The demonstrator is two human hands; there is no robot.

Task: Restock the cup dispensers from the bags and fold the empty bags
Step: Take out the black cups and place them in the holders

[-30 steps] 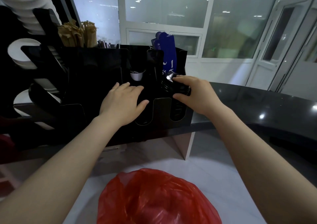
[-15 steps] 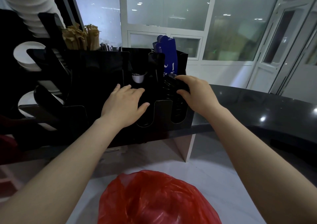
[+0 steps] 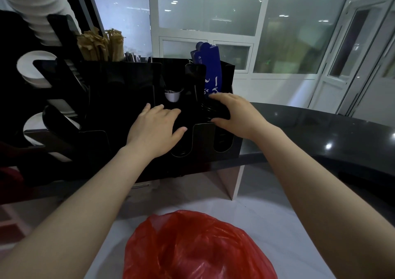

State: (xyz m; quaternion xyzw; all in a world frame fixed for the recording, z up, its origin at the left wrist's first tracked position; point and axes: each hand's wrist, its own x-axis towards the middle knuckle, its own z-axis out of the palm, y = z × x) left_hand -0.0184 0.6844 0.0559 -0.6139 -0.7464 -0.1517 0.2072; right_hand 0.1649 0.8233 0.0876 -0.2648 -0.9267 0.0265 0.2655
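Blue sign [image 3: 208,69], brown paper-wrapped sticks [image 3: 100,45]

The only writing in view is a few white marks low on the blue packet [image 3: 207,65], which stands at the far right of the black rack [image 3: 119,90]. They are partly hidden and too unclear to read. Nothing else carries legible text.

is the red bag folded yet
Not folded. The red bag lies puffed and crumpled on the white counter; left hand rests on the black rack, right hand grips black lids.
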